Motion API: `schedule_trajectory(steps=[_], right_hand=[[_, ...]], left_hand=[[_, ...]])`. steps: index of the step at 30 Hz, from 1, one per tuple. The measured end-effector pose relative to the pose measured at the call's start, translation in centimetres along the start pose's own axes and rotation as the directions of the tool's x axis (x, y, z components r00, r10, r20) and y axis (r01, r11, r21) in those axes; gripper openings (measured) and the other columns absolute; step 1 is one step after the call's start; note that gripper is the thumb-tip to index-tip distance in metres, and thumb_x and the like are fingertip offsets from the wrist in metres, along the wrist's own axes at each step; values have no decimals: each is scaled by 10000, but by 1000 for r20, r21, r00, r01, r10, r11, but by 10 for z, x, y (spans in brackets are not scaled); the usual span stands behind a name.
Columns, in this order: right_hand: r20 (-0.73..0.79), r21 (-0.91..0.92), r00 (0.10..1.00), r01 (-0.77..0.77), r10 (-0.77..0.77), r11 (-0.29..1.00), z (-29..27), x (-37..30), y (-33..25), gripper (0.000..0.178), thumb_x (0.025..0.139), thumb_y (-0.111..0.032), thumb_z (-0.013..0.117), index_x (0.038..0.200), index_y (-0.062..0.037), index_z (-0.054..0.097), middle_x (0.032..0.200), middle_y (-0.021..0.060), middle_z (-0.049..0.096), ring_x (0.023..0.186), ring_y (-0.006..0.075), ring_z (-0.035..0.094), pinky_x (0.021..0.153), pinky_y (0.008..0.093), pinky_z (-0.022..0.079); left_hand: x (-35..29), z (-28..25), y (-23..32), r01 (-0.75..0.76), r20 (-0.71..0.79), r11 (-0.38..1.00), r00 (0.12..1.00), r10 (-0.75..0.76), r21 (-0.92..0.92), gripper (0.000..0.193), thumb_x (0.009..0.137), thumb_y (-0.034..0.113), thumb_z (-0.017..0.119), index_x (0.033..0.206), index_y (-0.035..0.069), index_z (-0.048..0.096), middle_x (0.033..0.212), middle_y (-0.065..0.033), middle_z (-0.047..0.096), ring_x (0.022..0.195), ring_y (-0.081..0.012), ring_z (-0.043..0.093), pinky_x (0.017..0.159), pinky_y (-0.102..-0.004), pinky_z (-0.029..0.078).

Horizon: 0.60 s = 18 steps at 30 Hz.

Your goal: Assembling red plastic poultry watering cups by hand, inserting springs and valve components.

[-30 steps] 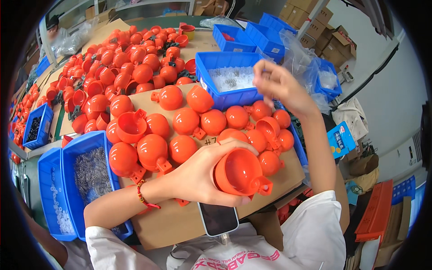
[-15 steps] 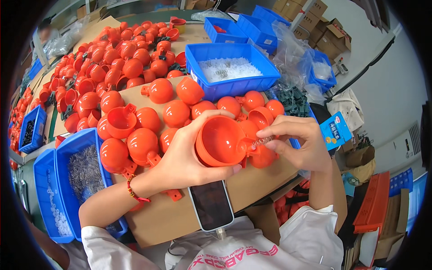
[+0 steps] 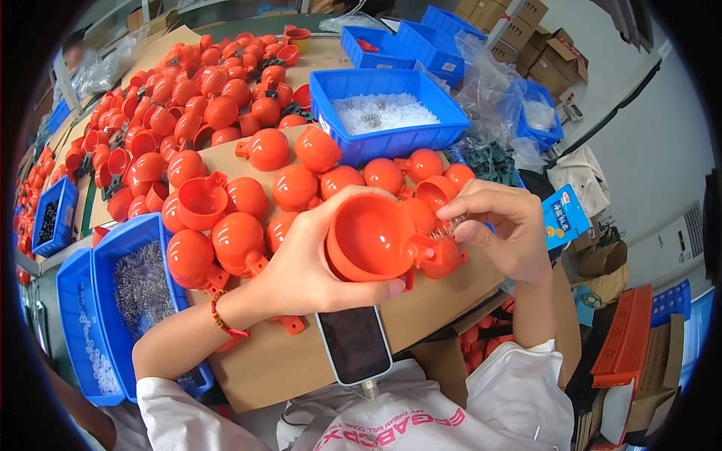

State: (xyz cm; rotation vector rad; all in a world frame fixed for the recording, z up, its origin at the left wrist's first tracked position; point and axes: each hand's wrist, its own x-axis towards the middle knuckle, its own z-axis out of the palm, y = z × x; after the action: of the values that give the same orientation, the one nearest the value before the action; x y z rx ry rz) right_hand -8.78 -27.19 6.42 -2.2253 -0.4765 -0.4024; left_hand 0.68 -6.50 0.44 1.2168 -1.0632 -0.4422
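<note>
A glossy orange-red plastic cup (image 3: 367, 234) with a short side spout is gripped in my left hand (image 3: 301, 259), its round mouth turned up toward me. Thumb and fingers wrap its left side and lower rim. My right hand (image 3: 500, 229) pinches a thin metal spring (image 3: 450, 227) between thumb and fingertips, beside the cup's spout. The spring's lower end is close to the spout; I cannot tell whether it touches. Several more orange-red cups (image 3: 241, 239) lie on the cardboard around my hands, most with their rounded bottoms up.
A blue bin (image 3: 451, 137) of small white pieces stands beyond my hands. At the left, one blue bin (image 3: 174, 282) holds many springs, another (image 3: 66, 282) white rings. A phone (image 3: 352, 346) lies at the near cardboard edge. A large heap of cups (image 3: 188, 94) covers the far left.
My right hand has drawn slightly to the right with the spring, away from the cup's spout, and more of the spring shows. My left hand and the cup have hardly moved.
</note>
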Motion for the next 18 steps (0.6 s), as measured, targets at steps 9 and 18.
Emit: schedule_trajectory(steps=[9, 18], right_hand=[[56, 49, 993, -106, 104, 993, 9, 1, -10, 159, 744, -39, 654, 902, -27, 659, 782, 86, 633, 702, 155, 589, 634, 260, 455], [130, -245, 984, -84, 118, 966, 14, -1, -7, 238, 824, -242, 603, 728, -25, 608, 598, 91, 533, 558, 204, 526, 513, 311, 393]], left_hand=[[-3, 6, -3, -173, 286, 985, 945, 160, 23, 634, 526, 220, 799, 1059, 7, 529, 1067, -100, 542, 1051, -209, 501, 896, -344, 400], [-5, 10, -2, -193, 293, 971, 945, 146, 138, 625, 491, 246, 807, 1020, 27, 557, 1041, -93, 565, 965, -223, 554, 816, -326, 450]])
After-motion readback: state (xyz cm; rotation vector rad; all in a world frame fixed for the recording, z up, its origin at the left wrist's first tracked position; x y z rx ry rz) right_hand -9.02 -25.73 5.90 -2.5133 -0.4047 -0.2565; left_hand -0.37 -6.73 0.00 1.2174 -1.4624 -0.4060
